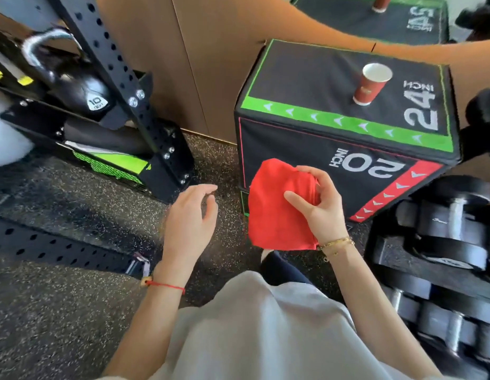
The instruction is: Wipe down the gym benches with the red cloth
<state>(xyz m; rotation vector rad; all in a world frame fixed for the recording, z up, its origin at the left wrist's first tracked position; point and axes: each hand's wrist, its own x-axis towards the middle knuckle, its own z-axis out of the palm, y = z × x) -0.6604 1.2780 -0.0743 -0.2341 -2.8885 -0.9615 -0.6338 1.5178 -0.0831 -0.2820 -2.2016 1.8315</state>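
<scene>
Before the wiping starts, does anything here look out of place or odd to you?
Yes: a red paper cup stands upright on top of the plyo box, in the way of wiping. The right hand holds the red cloth.

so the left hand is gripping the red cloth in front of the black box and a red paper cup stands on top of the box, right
Not quite: the head view shows the right hand gripping the red cloth, while the left hand hangs free beside it, fingers loosely curled and holding nothing. The rest stands: the cloth is in front of the black box, and a red paper cup stands on top of the box.
</scene>
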